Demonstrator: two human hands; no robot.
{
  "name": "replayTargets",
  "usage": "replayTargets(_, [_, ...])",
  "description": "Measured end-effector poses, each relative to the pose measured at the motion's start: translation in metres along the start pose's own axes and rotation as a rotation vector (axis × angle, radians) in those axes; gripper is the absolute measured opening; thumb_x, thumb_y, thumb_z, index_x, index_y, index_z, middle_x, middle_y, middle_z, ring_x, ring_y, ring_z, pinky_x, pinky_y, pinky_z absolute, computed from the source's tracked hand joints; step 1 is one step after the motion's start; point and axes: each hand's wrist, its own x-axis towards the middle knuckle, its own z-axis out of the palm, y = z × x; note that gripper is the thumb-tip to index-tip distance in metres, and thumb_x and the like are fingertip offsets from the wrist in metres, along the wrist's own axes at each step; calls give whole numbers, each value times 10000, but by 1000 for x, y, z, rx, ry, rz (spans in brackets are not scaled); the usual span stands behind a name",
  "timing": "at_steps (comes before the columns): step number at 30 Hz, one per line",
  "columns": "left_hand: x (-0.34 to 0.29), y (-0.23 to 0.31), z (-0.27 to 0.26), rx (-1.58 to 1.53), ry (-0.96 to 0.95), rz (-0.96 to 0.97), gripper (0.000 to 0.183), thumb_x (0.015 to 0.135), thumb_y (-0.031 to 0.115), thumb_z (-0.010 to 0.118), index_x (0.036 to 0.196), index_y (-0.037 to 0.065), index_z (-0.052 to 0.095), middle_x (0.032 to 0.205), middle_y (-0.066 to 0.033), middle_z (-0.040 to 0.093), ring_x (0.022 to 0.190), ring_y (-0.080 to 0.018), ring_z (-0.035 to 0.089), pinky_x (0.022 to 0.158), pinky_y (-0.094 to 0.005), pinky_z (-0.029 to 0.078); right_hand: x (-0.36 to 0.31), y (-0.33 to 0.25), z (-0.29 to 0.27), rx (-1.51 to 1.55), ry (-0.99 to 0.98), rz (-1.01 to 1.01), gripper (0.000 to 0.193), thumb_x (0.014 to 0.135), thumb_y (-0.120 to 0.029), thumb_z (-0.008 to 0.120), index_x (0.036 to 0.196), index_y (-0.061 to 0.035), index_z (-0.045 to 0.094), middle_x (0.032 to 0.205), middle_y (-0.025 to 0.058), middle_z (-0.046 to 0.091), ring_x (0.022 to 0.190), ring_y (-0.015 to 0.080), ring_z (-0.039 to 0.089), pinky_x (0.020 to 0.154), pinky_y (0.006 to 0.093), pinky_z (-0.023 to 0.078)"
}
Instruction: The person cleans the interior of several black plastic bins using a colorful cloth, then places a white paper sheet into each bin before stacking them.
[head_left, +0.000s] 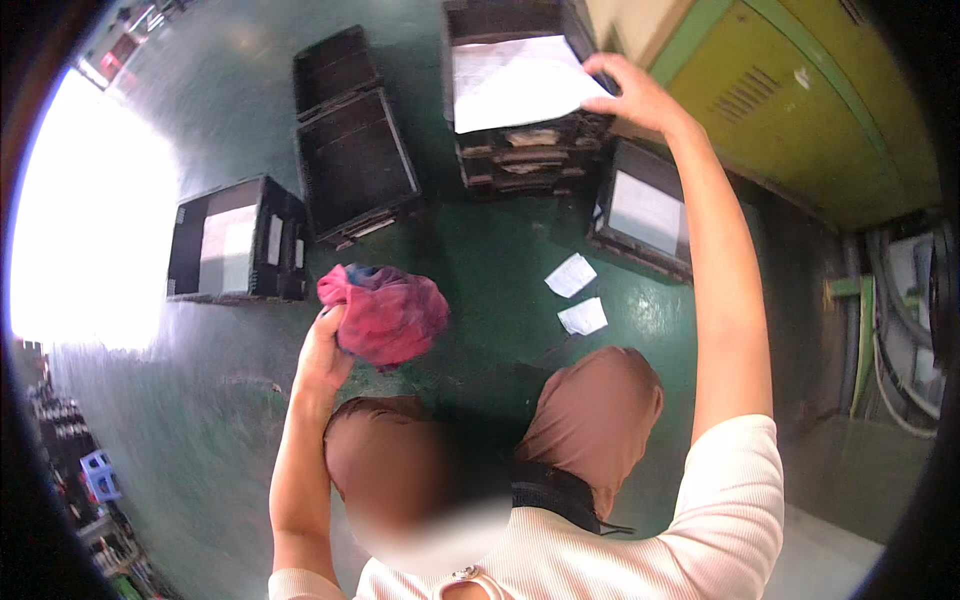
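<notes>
A crumpled pink-red cloth (390,318) with dark blue patches is bunched in my left hand (326,345), held above the floor in front of my left knee. My right arm reaches far forward to a stack of black plastic crates (525,160). At the right corner of a large white sheet of paper (515,85) in the top crate is my right hand (640,95). Its thumb and fingers are apart, with the sheet's corner showing between them. The thumb looks close to the sheet's edge; whether it touches cannot be made out.
Black crates stand on the green floor: one with papers (235,240) at left, a lidded-looking one (355,150) beside it, another (645,215) at right. Two small white papers (575,290) lie before my knees. A yellow-green metal cabinet (790,100) borders the right, with hoses (890,290) nearby.
</notes>
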Motion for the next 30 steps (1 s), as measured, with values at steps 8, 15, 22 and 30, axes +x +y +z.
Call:
replayTargets(8, [8, -1, 9, -64, 84, -11, 277, 794, 131, 494, 1048, 22, 502, 1018, -71, 568, 931, -184, 544, 835, -316, 423, -261, 79, 72, 8, -161, 1030, 500, 668, -141, 608, 1149, -102, 478, 1125, 149, 523, 1060, 266, 494, 907, 388, 379])
replayTargets(15, [4, 5, 16, 24, 202, -41, 263, 785, 149, 508, 1024, 41, 513, 984, -49, 573, 907, -169, 542, 820, -310, 418, -294, 24, 103, -447, -524, 768, 304, 647, -233, 684, 916, -151, 567, 939, 34, 553, 932, 234, 534, 735, 393, 449])
replayTargets(22, [-8, 7, 14, 32, 138, 50, 272, 797, 144, 488, 1044, 32, 504, 995, -47, 566, 911, -160, 536, 816, -296, 416, -246, 13, -52, -178, -513, 648, 318, 636, -107, 659, 932, -26, 574, 920, 122, 561, 880, 324, 535, 765, 381, 426])
replayTargets(30, [2, 13, 17, -68, 65, 159, 310, 789, 150, 502, 1069, 19, 487, 1014, -47, 551, 905, -151, 533, 819, -282, 413, -181, -85, -106, 117, -630, 687, 277, 630, -114, 667, 825, 43, 549, 817, 162, 540, 809, 302, 540, 734, 350, 407])
